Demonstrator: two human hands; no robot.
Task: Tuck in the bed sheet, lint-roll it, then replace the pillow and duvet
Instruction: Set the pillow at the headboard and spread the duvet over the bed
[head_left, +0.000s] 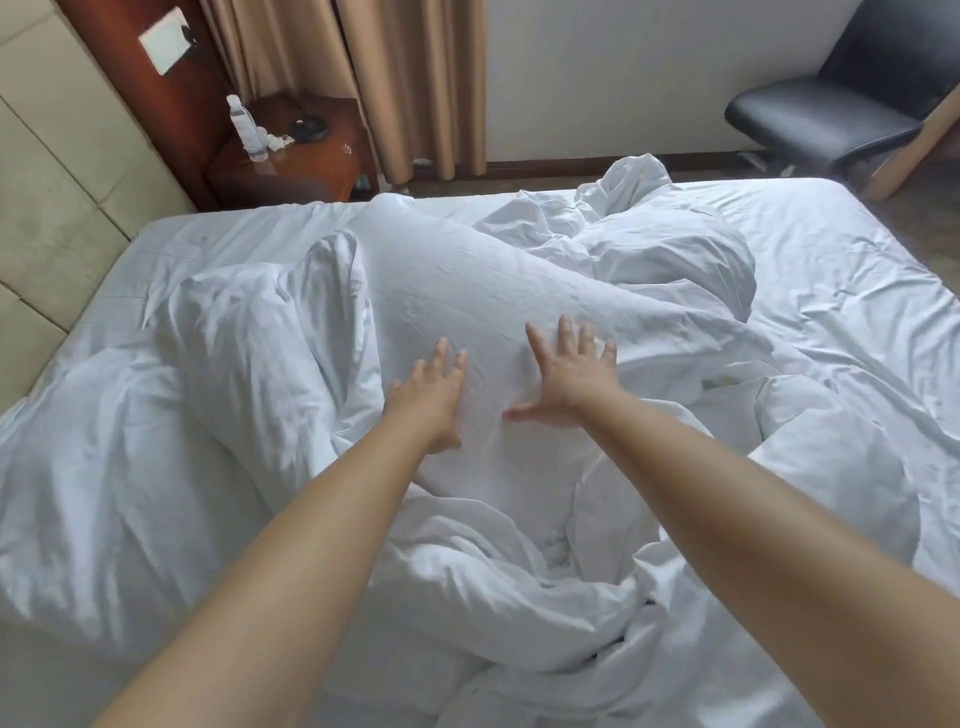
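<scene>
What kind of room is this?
Probably a hotel bedroom: a large bed with rumpled white bedding, a wooden bedside table holding a water bottle, and tan curtains by a black chair.

Lighting: soft, even daylight, moderately bright; source direction unclear. Shadows: faint grey in the folds of the white duvet (519, 571). Glare: none. Sharpness: slightly soft throughout. Distortion: wide-angle bending at the edges, strongest at far left and far right.

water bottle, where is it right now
In the head view the water bottle stands upright at upper left on the wooden nightstand, between the padded headboard and the tan curtain.
</scene>
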